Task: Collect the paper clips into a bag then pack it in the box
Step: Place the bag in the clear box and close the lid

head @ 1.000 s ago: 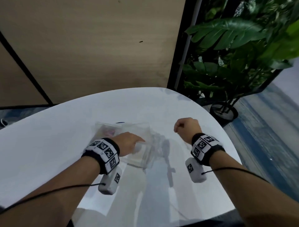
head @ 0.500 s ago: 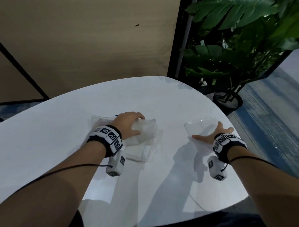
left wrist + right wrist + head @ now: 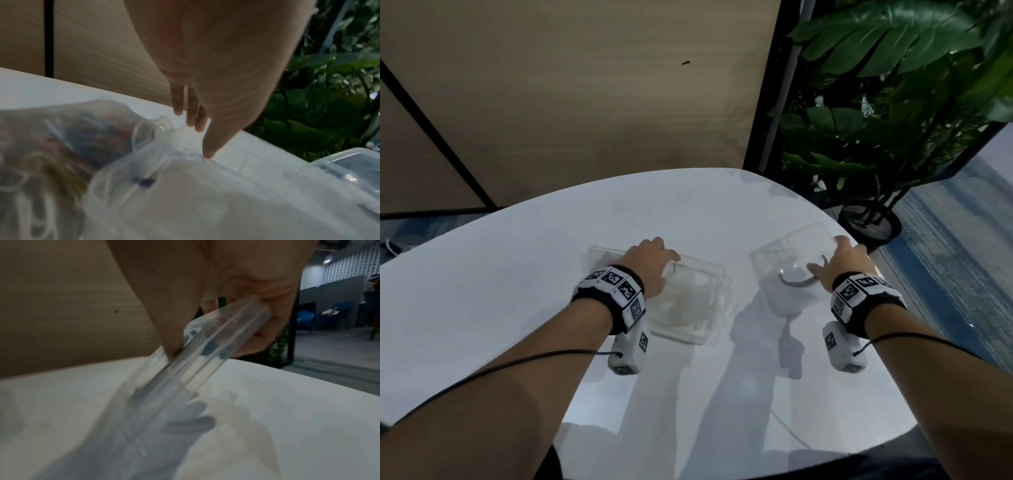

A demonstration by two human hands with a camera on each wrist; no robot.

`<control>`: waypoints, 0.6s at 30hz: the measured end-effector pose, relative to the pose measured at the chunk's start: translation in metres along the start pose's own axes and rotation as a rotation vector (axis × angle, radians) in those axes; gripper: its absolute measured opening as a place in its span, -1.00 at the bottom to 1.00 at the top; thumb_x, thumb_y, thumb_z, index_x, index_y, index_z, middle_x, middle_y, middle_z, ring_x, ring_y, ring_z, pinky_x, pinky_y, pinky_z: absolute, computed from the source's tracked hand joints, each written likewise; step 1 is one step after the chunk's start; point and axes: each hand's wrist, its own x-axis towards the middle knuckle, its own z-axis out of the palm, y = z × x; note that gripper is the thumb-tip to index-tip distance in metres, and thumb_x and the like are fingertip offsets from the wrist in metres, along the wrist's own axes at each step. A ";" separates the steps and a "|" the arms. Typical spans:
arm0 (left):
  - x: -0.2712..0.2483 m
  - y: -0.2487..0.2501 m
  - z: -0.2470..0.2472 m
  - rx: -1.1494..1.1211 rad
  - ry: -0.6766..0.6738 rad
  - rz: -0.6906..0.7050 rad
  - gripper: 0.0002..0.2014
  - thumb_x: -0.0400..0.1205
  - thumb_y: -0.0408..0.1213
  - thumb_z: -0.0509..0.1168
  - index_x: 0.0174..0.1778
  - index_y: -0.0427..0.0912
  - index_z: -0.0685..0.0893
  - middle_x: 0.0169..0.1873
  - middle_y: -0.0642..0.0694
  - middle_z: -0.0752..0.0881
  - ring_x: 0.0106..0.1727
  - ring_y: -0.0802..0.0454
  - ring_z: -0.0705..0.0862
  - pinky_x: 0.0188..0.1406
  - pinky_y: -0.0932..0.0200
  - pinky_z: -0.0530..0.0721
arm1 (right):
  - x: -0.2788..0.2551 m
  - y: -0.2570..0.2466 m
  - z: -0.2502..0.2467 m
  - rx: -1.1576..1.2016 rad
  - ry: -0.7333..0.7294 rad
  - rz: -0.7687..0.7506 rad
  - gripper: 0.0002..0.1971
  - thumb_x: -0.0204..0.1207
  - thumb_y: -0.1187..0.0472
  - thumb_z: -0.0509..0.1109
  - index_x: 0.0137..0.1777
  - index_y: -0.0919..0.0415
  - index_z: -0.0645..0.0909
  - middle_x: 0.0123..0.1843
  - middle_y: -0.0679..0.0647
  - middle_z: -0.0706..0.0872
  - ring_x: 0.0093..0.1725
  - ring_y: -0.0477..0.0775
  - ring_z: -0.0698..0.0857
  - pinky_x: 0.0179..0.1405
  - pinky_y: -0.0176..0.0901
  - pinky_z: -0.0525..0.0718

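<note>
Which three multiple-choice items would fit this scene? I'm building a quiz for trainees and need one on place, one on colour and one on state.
1. Where is the clear lid?
A. On the floor
B. In the right hand, to the right of the box
C. Under the plant

2. What colour is the table?
A. White
B. Black
C. Red

3. What state is the box in?
A. Closed
B. Upside down
C. Open, with the left hand pressing the bag into it

Answers:
1. B: the thumb and fingers pinch the tilted lid.
2. A: the top is plain white.
3. C: the lid is off and straight fingers rest on the bag.
</note>
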 end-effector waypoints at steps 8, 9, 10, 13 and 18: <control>-0.034 -0.039 -0.042 -0.340 0.175 -0.224 -0.59 0.71 -0.22 0.25 0.51 -0.03 0.54 0.25 -0.15 0.67 0.28 -0.12 0.66 0.35 0.05 0.59 | -0.047 -0.105 -0.045 0.657 0.147 -0.426 -0.66 0.59 0.15 0.36 0.37 0.00 0.58 -0.05 -0.07 0.69 -0.16 0.10 0.77 -0.02 -0.09 0.73; -0.039 -0.042 -0.045 -0.418 0.196 -0.249 -0.61 0.72 -0.19 0.24 0.49 -0.04 0.57 0.19 -0.15 0.72 0.21 -0.13 0.70 0.31 0.07 0.62 | -0.053 -0.114 -0.040 0.776 0.052 -0.413 -0.69 0.58 0.17 0.38 0.32 0.02 0.57 -0.05 -0.06 0.70 -0.22 0.13 0.81 -0.04 -0.01 0.79; -0.044 -0.043 -0.046 -0.482 0.200 -0.264 -0.63 0.73 -0.16 0.23 0.47 -0.05 0.60 0.16 -0.15 0.75 0.17 -0.15 0.72 0.29 0.07 0.64 | -0.058 -0.121 -0.033 0.885 -0.065 -0.369 -0.69 0.57 0.22 0.40 0.29 0.05 0.55 0.00 0.02 0.71 -0.23 0.18 0.83 -0.05 0.09 0.82; -0.055 -0.041 -0.047 -0.527 0.173 -0.249 -0.67 0.77 -0.15 0.14 0.34 -0.17 0.68 0.15 -0.20 0.76 0.21 -0.21 0.71 0.29 0.04 0.59 | -0.080 -0.134 -0.015 1.085 -0.465 -0.154 -0.58 0.56 0.44 0.36 0.40 0.28 0.45 0.24 0.33 0.66 -0.20 0.27 0.81 -0.16 0.11 0.85; -0.058 -0.037 -0.038 -0.550 0.083 -0.259 -0.69 0.74 -0.28 0.17 -0.12 -0.39 0.73 -0.06 -0.31 0.82 0.01 -0.27 0.77 0.02 0.00 0.71 | -0.109 -0.128 0.009 0.889 -0.735 0.026 -0.49 0.59 0.55 0.27 0.53 0.33 0.34 0.07 0.27 0.68 -0.17 0.19 0.79 -0.01 0.05 0.79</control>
